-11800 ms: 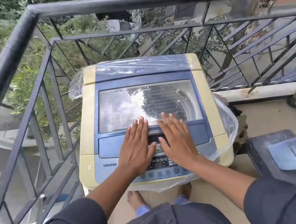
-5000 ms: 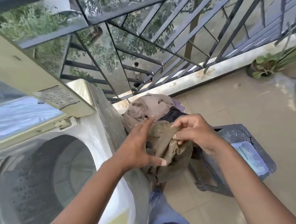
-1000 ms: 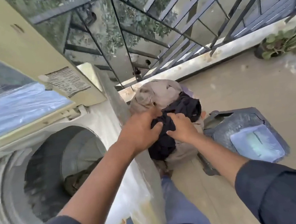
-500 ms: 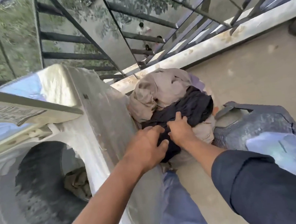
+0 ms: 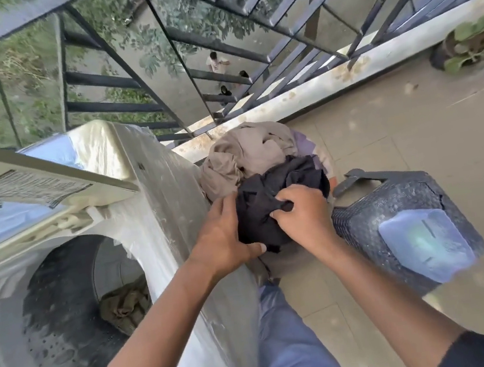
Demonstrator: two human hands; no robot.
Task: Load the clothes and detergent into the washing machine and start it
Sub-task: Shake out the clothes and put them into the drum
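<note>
Both hands clench a crumpled black garment [image 5: 279, 197] on top of a clothes pile beside the open washing machine [image 5: 153, 176]: the left hand [image 5: 226, 237] cups its near left side, the right hand [image 5: 306, 212] pinches a fold. A good lift would gather loose ends, clear the plastic-wrapped rim, then drop it into the perforated metal drum [image 5: 67, 314], where an olive cloth [image 5: 124, 306] lies. Soft beige fabric [image 5: 246, 152] remains beneath.

Black garment [image 5: 270, 201]; beige cloth [image 5: 246, 152]; olive cloth [image 5: 124, 306] in drum; dark grey stool [image 5: 397, 203].
</note>
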